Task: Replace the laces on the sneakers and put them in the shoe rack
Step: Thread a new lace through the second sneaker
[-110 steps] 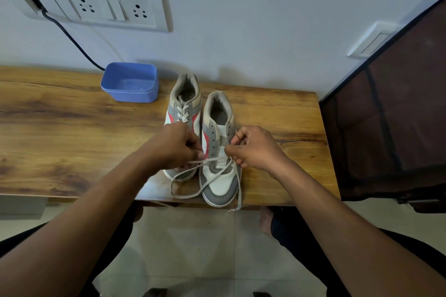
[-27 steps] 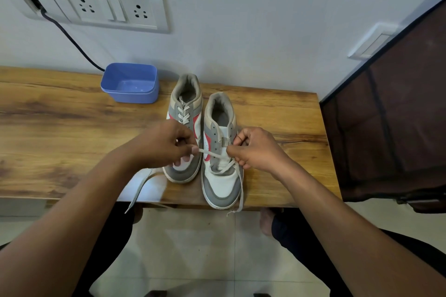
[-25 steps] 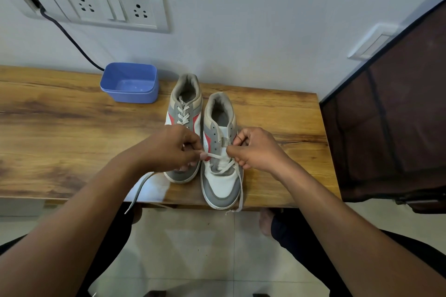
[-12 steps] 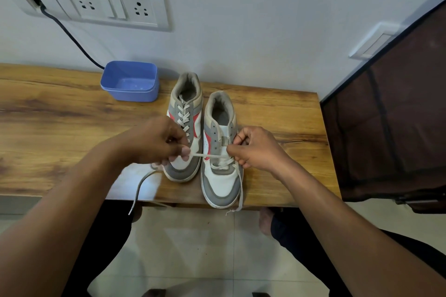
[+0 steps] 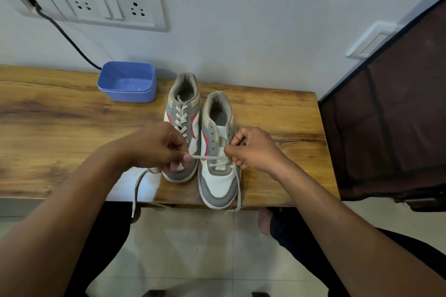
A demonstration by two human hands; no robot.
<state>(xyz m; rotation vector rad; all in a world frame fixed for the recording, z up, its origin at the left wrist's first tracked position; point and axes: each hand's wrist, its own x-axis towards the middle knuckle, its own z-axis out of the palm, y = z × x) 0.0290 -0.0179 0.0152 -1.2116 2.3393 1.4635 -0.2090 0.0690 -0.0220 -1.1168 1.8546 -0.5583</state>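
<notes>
Nearest, below the half-laced sneaker [image 5: 218,183], two dark-trousered legs stand on a pale tiled floor. Two bare forearms reach up from there to that shoe, which sits toes-first at the front edge of one wooden table [image 5: 60,116].

One pale lace [image 5: 207,157] runs through only the lowest eyelets of this sneaker. It has two loose ends. One end [image 5: 136,190] trails left of the shoe and hangs over the table edge. The other [image 5: 238,190] drops down the shoe's right side past the toe.

The left hand [image 5: 156,147], just left of the shoe, pinches the lace between thumb and forefinger, and the stretch lies taut across the tongue. The right hand [image 5: 255,149], touching the shoe's right flank, has its fingers curled and nips the lace at the eyelet row.

A second sneaker [image 5: 183,108], fully laced, stands touching the first on its left and slightly farther back. Beyond and left of the pair sits one blue tub [image 5: 128,82]. Right of the shoe, past the table end, stands one dark cabinet [image 5: 398,116]. Farthest, on the wall above and left, is one socket panel [image 5: 96,5] with two outlets, and one black cable [image 5: 70,41] runs down from it.
</notes>
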